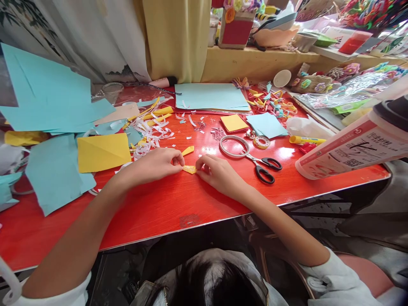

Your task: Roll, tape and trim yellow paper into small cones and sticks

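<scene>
Head view: at the centre of the frame, both hands have their fingertips drawn narrow, the left hand (pixel 162 163) pinching the left end of a yellow strip (pixel 190 170), the right hand (pixel 219 175) its right end; another yellow piece (pixel 188 150) lies just above, scissors (pixel 258 161) right of centre, a cup (pixel 347 142) far right
</scene>
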### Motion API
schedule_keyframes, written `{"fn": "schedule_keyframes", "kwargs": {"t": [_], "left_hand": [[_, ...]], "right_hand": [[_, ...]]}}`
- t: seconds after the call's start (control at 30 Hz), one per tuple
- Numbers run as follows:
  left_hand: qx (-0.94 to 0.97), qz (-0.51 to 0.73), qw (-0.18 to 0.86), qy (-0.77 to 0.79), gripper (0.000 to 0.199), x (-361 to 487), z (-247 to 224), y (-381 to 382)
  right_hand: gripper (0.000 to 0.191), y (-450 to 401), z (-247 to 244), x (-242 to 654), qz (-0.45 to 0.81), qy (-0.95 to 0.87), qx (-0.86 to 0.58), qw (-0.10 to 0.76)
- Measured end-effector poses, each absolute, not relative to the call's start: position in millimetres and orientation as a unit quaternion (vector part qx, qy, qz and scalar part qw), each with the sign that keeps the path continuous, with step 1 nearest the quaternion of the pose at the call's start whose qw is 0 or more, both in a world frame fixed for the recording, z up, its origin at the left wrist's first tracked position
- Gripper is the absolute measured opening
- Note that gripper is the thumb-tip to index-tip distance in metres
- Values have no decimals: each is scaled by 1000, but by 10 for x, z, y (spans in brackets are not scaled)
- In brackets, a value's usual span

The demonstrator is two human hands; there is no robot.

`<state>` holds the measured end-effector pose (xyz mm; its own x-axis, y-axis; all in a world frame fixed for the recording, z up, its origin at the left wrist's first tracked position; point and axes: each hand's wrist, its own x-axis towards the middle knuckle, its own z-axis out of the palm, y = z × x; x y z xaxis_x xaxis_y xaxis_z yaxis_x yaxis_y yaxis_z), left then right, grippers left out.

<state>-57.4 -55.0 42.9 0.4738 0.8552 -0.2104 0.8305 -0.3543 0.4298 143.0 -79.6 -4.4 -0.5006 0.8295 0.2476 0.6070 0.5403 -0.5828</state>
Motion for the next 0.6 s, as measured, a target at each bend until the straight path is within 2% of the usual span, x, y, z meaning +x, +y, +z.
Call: {"fn": "schedule_keyframes", "kwargs": {"t": [0.17, 0.3, 0.4, 0.5, 0.6], "left_hand": [[800, 41, 250, 543, 18, -586, 461, -534], [765, 91, 238, 592, 25, -553, 486, -538], [746, 136, 219, 614, 28, -533, 495, -538], [732, 152, 208, 631, 27, -540, 486, -521], [732, 145, 212, 631, 27, -555, 461, -497]], "right_hand": [[9, -861, 39, 1431, 225, -825, -431, 289], [18, -668, 242, 1658, 166, -807, -472, 312], [21, -248, 390, 1981, 74, -786, -553, 266], [24, 233, 381, 2250, 69, -781, -588, 200], [52, 551, 218, 2367, 73, -784, -593, 171]]}}
